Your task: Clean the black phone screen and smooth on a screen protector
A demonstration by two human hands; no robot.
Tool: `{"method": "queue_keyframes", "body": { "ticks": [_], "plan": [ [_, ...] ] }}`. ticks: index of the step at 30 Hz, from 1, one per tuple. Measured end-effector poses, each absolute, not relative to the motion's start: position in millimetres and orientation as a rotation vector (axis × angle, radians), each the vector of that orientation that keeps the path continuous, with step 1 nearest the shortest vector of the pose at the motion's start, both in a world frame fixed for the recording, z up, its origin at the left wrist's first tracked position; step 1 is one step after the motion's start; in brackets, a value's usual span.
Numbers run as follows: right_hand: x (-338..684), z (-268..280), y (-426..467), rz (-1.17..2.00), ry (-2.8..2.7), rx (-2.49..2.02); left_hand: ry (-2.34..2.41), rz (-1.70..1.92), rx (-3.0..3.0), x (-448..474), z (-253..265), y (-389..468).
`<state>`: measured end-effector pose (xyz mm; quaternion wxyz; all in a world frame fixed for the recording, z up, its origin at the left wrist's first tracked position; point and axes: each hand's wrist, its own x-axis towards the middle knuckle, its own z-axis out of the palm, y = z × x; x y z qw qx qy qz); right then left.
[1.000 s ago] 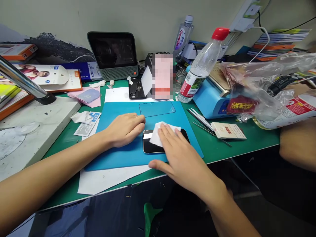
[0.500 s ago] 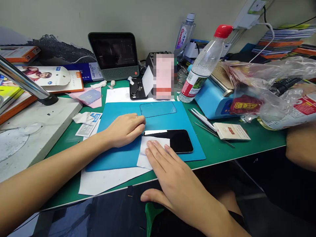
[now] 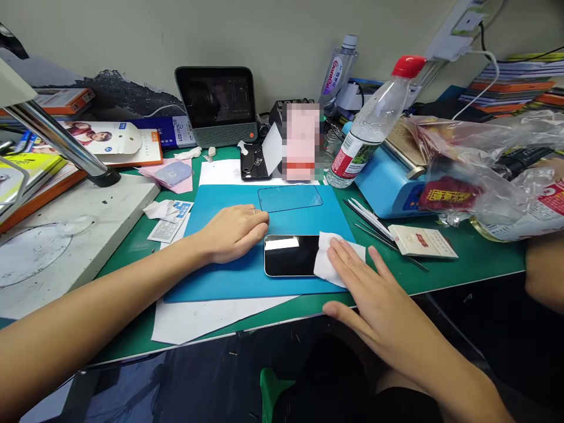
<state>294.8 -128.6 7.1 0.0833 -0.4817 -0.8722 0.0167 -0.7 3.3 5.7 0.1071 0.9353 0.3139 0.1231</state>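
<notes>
A black-screened smartphone (image 3: 288, 261) lies on a blue mat (image 3: 211, 284), with light reflected along its upper edge. My right hand (image 3: 374, 288) is stretched out, fingers flat on a white wipe (image 3: 325, 269). That wipe covers the phone's right end and spreads past it onto the mat. Just beyond the phone's left end, my left hand (image 3: 238, 232) rests on the mat in a loose fist, a ring on one finger. Nothing shows in its fingers. Behind the phone lies a clear, black-edged screen protector (image 3: 291, 198).
Tweezers and thin tools (image 3: 372, 223) lie right of the mat beside a white box (image 3: 423, 242). A red-capped bottle (image 3: 370, 126) leans by a blue device (image 3: 383, 185). At left stands a lamp base (image 3: 123, 217). A screen device (image 3: 218, 106) stands behind. Another person's arm (image 3: 544, 264) shows at right.
My right hand has slid the wipe rightward across the phone, from its left part to its right end. The phone's left side is now uncovered. My left hand stays on the mat.
</notes>
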Motion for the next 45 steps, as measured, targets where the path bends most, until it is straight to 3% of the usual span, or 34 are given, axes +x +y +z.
{"method": "queue_keyframes", "body": {
  "ticks": [6,17,28,36,45],
  "plan": [
    [261.1,14.2,-103.1,0.193,-2.608,-1.493,0.974,0.377,2.77,1.4,5.9,3.0],
    [193.8,14.0,-98.8,0.16,-2.684,-1.28,0.985,0.391,2.776,-0.4,3.4,3.3],
    [224.8,9.8,-135.9,0.212,-2.67,-1.171,0.932,0.415,2.754,0.8,5.2,2.7],
    [282.4,7.5,-140.5,0.136,-2.579,-1.435,0.917,0.4,2.716,0.5,4.2,2.8],
    [283.9,10.1,-109.4,0.259,-2.511,-1.532,0.927,0.405,2.702,1.2,4.4,1.5]
  ]
}}
